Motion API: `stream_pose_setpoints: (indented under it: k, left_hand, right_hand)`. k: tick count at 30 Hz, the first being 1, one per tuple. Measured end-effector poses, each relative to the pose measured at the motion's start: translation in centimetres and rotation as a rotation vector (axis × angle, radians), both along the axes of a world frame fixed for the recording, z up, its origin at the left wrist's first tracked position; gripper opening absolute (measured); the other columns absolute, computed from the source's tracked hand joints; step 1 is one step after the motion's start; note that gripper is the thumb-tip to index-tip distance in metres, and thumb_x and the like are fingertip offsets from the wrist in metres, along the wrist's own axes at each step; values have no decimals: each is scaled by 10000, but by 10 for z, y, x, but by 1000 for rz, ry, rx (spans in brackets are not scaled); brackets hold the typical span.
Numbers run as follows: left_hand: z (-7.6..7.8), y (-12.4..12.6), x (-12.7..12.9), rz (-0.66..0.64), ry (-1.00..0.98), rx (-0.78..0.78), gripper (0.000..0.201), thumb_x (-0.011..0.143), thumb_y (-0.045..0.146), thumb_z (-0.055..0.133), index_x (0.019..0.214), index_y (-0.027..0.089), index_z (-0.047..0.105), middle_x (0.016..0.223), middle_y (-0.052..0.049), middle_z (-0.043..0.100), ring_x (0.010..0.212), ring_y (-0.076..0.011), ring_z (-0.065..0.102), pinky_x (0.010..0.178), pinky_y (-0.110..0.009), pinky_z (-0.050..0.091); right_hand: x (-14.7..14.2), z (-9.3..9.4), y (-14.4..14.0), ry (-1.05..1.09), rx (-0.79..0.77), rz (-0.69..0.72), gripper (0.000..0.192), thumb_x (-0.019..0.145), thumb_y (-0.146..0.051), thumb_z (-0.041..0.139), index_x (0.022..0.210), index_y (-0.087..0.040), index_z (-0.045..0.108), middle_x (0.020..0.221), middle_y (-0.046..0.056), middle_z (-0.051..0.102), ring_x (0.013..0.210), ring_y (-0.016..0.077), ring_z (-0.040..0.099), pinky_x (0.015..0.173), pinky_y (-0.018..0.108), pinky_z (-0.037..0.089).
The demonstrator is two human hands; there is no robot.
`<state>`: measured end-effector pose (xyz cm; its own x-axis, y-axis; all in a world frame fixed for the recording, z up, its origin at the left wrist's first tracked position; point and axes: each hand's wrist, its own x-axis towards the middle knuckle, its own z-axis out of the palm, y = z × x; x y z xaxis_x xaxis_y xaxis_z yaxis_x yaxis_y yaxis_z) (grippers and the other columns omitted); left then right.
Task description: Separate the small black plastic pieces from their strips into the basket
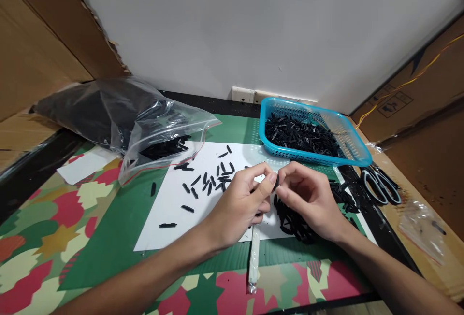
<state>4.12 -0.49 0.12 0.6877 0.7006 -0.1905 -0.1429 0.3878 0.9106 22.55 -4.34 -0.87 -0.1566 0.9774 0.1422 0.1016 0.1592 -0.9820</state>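
The left hand and the right hand meet over the middle of the white paper sheet, fingertips pressed together on one small black plastic piece. Thumb and forefinger of each hand pinch an end of it, so both are clamped on the same part, lifted just clear of the paper where the person can look straight down at it. What exactly the fingers do to it is too small to tell.

Under and just beside the right hand lies a dense heap of black pieces, close enough to draw from without reaching. On the far side of the left hand, scattered loose black strips lie singly on the paper, apart from one another; the white sheet probably serves to make the dark parts easy to see.

Beyond the right hand stands a turquoise perforated plastic basket holding many more black pieces, well within arm's range. Further out past the left hand a clear zip-top plastic bag lies with its mouth toward the paper, some strips spilling from it. Scissors with pale handles rest to the outside of the right hand, near the basket. A thin clear tube lies between the forearms.
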Motion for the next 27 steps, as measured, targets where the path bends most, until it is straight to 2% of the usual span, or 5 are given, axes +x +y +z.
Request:
stream_pose_setpoints:
  k: [11,18,22,25,27]
  left_hand:
    - [0,4,-4,29,15,39,341,1016,501,607,865,230,466,569,121,305,463,-47,195,418,-127,195]
    - [0,5,-6,3,22,33,366,1028,536,575,864,228,467,568,118,309,469,-50,193,430,-137,188]
    - [-3,5,-8,-21,43,28,359,1013,529,606,861,225,488,582,116,298,485,-55,181,432,-140,180]
    - [-3,5,-8,-14,68,21,346,1000,511,629,855,223,502,586,117,290,491,-57,168,430,-140,169]
    - [-1,6,-8,0,74,21,364,996,519,630,841,220,492,579,119,287,485,-53,165,427,-136,165]
  right_hand:
    - [0,9,1,-106,-33,69,314,1030,-477,644,913,-185,648,669,-22,574,593,129,499,568,257,405]
    - [3,13,2,-207,18,106,268,1054,-406,597,908,-188,650,701,-16,592,620,133,519,592,256,411]
    - [9,12,4,-425,265,-38,241,1060,-284,518,855,-195,609,710,-6,588,625,141,509,612,278,393]
    - [23,13,10,-615,535,-236,234,1014,-207,524,785,-207,568,673,-4,563,603,152,463,617,311,358]
    - [36,15,15,-676,625,-411,264,998,-198,541,735,-216,541,633,-12,523,591,158,433,613,320,340]
